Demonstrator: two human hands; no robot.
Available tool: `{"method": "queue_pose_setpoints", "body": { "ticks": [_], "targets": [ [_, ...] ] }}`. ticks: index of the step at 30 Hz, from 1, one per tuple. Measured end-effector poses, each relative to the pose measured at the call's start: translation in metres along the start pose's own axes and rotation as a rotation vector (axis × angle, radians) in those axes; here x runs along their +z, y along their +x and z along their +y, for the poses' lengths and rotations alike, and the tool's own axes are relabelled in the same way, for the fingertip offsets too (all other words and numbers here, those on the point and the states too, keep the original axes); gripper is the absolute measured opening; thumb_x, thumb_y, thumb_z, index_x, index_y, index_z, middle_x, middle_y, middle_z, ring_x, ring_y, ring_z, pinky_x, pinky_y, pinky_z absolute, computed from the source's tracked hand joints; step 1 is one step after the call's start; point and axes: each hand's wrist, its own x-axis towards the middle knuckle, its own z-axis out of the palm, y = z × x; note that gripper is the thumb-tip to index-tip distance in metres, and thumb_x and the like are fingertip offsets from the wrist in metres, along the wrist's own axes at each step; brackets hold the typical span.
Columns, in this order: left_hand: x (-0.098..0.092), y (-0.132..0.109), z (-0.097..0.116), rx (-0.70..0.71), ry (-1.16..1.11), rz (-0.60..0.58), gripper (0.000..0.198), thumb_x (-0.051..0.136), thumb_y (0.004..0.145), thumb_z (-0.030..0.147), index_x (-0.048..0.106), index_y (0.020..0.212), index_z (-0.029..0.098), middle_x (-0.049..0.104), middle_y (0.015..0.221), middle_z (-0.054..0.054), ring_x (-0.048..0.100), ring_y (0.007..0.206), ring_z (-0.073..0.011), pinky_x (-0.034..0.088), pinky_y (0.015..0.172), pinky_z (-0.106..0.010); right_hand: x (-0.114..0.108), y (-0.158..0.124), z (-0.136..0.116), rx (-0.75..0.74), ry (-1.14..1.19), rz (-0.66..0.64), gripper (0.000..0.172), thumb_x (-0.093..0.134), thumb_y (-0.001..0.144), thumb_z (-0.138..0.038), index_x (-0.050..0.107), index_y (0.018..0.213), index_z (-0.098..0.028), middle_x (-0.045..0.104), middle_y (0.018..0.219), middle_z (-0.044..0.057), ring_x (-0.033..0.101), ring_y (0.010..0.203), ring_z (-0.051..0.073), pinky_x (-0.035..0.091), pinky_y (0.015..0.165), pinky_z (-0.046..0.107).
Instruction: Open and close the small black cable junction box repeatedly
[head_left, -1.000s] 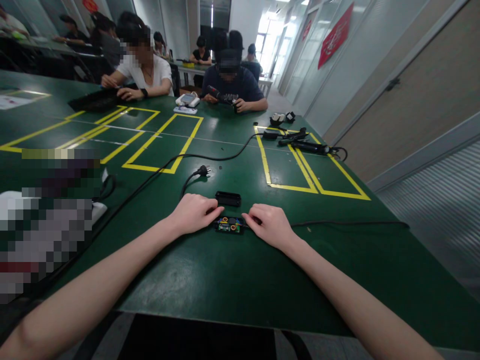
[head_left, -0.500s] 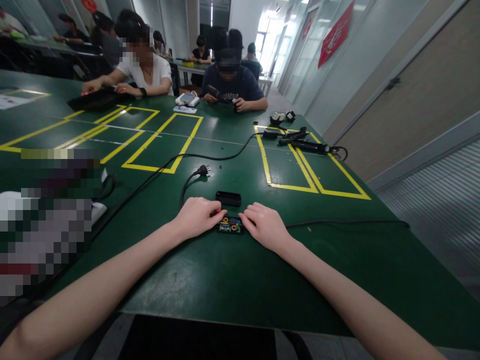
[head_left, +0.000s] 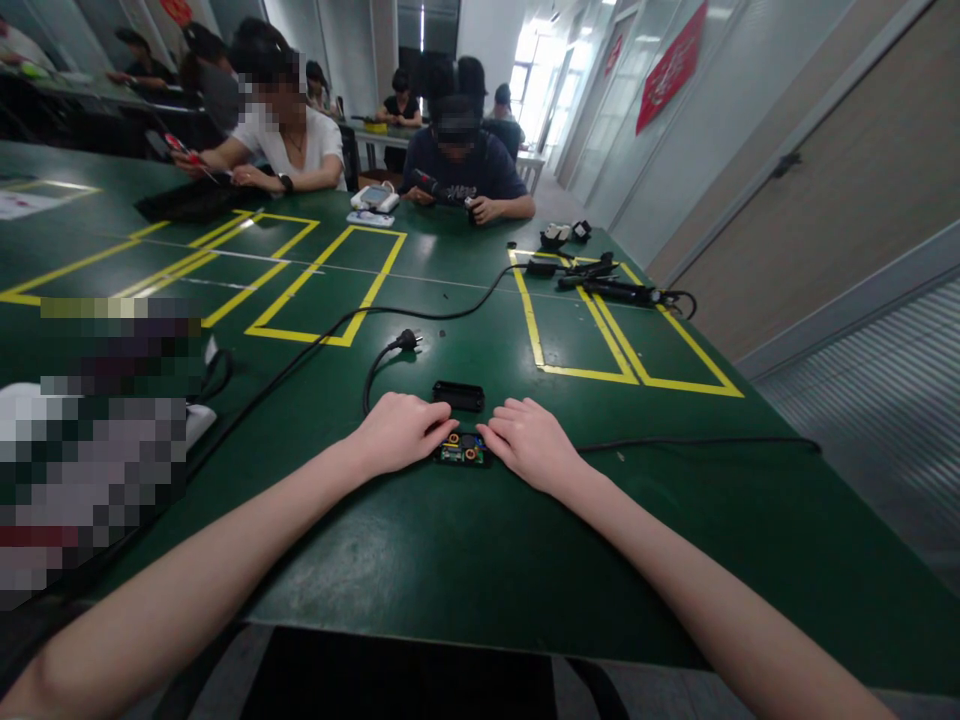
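Observation:
Between my hands lies an open black adapter case [head_left: 463, 463], its circuit board with copper coils and small parts facing up. My left hand [head_left: 399, 432] is closed at the case's left end, thumb against the edge. At the opposite end my right hand [head_left: 534, 446] is closed too, thumb and fingertips pressed to the corner. The curled fingers hide both ends of the case. Just beyond it rests the black cover [head_left: 458, 396], hollow side up. A short cord with a plug [head_left: 407, 341] curves out past my left hand; a black cable [head_left: 697, 441] runs right from behind my right hand.
A long black cord [head_left: 420, 316] crosses the green table to a black wand-shaped device [head_left: 622, 292] at the far right. Yellow tape [head_left: 589, 375] marks rectangles. Blurred items [head_left: 112, 450] stand at left. Two co-workers [head_left: 469, 160] handle things across the table.
My hands and the case stay nearly in place, with only a slight shift in view. Across the table, a co-worker in white has raised a red-handled tool.

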Motion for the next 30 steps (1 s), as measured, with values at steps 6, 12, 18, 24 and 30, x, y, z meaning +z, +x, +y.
{"method": "queue_pose_setpoints", "body": {
  "ticks": [6, 12, 18, 24, 30],
  "targets": [
    [0.000, -0.001, -0.002, 0.044, -0.046, 0.056, 0.035, 0.050, 0.103, 0.033, 0.063, 0.075, 0.019, 0.067, 0.067, -0.003, 0.064, 0.064, -0.0180, 0.038, 0.059, -0.026, -0.005, -0.003, -0.001, 0.010, -0.018, 0.069, 0.040, 0.045, 0.109, -0.032, 0.065, 0.077, -0.019, 0.067, 0.074, 0.007, 0.054, 0.075, 0.021, 0.033, 0.071, 0.036],
    [0.000, -0.001, -0.016, 0.045, -0.009, 0.169, 0.031, 0.052, 0.103, 0.037, 0.068, 0.121, 0.018, 0.070, 0.115, -0.011, 0.065, 0.104, -0.0253, 0.054, 0.089, -0.037, -0.015, -0.008, 0.010, 0.059, 0.038, 0.180, 0.042, 0.037, 0.111, -0.032, 0.067, 0.084, -0.019, 0.068, 0.081, 0.008, 0.055, 0.079, 0.022, 0.035, 0.073, 0.037],
    [0.001, -0.001, -0.019, 0.041, -0.025, 0.079, 0.032, 0.054, 0.103, 0.038, 0.075, 0.118, 0.020, 0.073, 0.120, -0.011, 0.064, 0.113, -0.0292, 0.052, 0.097, -0.045, -0.009, -0.010, 0.014, 0.090, 0.069, 0.142, 0.036, 0.042, 0.108, -0.034, 0.070, 0.120, -0.015, 0.071, 0.106, 0.014, 0.060, 0.096, 0.028, 0.045, 0.081, 0.041],
    [-0.001, -0.001, -0.021, 0.186, -0.106, 0.139, 0.024, 0.056, 0.102, 0.029, 0.078, 0.104, 0.019, 0.073, 0.114, -0.010, 0.066, 0.104, -0.0236, 0.056, 0.092, -0.039, -0.002, -0.012, 0.010, 0.077, 0.182, 0.095, 0.040, 0.048, 0.105, -0.028, 0.061, 0.143, -0.020, 0.070, 0.122, 0.015, 0.062, 0.102, 0.029, 0.051, 0.084, 0.044],
    [-0.006, -0.002, -0.026, 0.313, -0.169, 0.177, 0.019, 0.057, 0.100, 0.029, 0.073, 0.100, 0.019, 0.070, 0.118, -0.010, 0.067, 0.105, -0.0227, 0.055, 0.090, -0.035, -0.009, -0.015, 0.011, 0.005, 0.376, 0.159, 0.037, 0.055, 0.103, -0.024, 0.063, 0.139, -0.023, 0.073, 0.113, 0.011, 0.066, 0.099, 0.026, 0.056, 0.085, 0.042]
  ]
}}
